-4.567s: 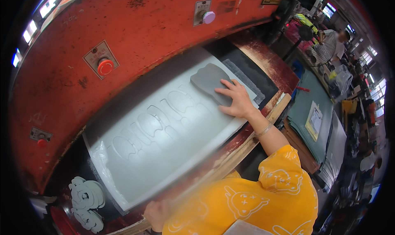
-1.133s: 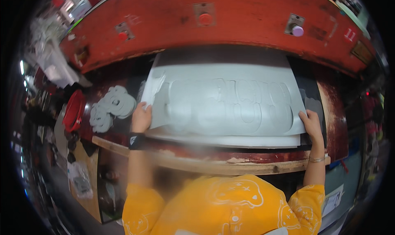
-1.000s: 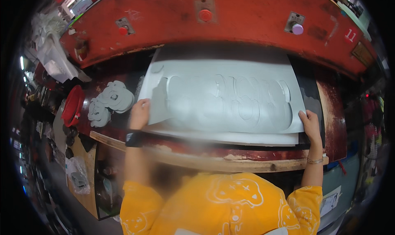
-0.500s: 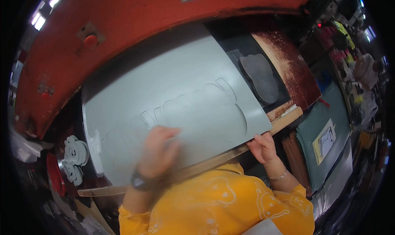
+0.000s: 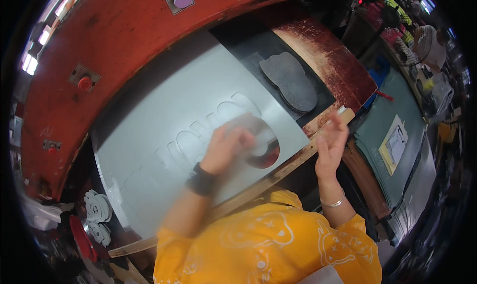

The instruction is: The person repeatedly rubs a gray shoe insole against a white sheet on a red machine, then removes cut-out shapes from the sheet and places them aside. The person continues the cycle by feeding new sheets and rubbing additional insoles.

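A large pale grey sheet (image 5: pixel 164 110) lies on the bench, with curved outlines cut into it. Over its right part, my left hand (image 5: pixel 228 147) is closed and blurred, its fingers on a grey cut-out piece (image 5: pixel 258 126) that is lifting away. Where the piece came from, a rounded hole shows the dark red bench top (image 5: pixel 271 154) beneath. My right hand (image 5: pixel 332 147) is raised beside the sheet's right corner, above the wooden edge strip (image 5: pixel 293 167). Its fingers are apart and hold nothing.
A dark grey sole-shaped plate (image 5: pixel 290 82) rests on a black mat (image 5: pixel 238 30) beyond the sheet. The red machine beam (image 5: pixel 124 45) with buttons spans the far side. Grey cut-outs (image 5: pixel 98 207) are stacked at left. Green sheets (image 5: pixel 397 110) stand at right.
My left hand has moved right and pulled a piece up, baring a hole in the sheet. My right hand has let go of the sheet's edge and risen. The view has shifted.
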The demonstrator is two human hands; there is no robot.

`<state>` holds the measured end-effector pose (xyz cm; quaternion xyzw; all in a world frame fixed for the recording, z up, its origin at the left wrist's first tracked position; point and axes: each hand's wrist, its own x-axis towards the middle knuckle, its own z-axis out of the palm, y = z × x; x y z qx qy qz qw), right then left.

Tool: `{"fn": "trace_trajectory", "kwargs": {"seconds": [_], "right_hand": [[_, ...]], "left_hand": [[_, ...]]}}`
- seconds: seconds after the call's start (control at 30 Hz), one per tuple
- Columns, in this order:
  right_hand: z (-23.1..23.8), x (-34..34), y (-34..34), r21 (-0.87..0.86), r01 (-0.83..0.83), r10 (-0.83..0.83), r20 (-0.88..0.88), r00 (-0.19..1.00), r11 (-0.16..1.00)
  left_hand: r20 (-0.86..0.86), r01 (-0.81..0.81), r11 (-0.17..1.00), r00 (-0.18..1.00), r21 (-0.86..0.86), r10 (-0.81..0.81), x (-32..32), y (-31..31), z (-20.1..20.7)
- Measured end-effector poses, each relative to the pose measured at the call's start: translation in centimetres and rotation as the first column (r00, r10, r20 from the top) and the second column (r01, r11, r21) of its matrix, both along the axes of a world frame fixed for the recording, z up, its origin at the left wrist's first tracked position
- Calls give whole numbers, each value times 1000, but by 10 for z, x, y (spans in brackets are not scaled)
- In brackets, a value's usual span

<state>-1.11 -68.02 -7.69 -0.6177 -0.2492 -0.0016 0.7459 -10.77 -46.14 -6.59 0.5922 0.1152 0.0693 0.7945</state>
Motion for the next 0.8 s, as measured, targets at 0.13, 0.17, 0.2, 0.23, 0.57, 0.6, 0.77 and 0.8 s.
{"fn": "trace_trajectory", "kwargs": {"seconds": [0.13,0.17,0.2,0.23,0.57,0.6,0.77,0.8], "right_hand": [[13,-4,21,-650,14,457,549,699,760],[11,-7,29,-665,16,482,558,676,747],[8,-12,38,-725,14,535,520,666,688],[3,-15,43,-832,-4,623,412,665,555],[-12,-13,37,-823,-77,623,362,694,563],[-12,-12,38,-825,-76,625,361,693,561],[-14,-14,38,-814,-92,624,362,692,574],[-15,-14,38,-811,-92,622,366,692,578]], "left_hand": [[-22,52,983,998,-177,-57,4,18,-4],[-28,-10,979,1000,-205,4,6,25,0],[-12,-45,971,999,-235,43,7,38,8],[-69,-136,963,990,-232,123,8,51,18],[388,-309,945,888,109,246,-25,148,162],[375,-213,948,920,238,112,-33,150,171],[39,-39,337,999,941,7,-67,86,105],[43,-7,324,994,946,-104,-71,65,83]]}}
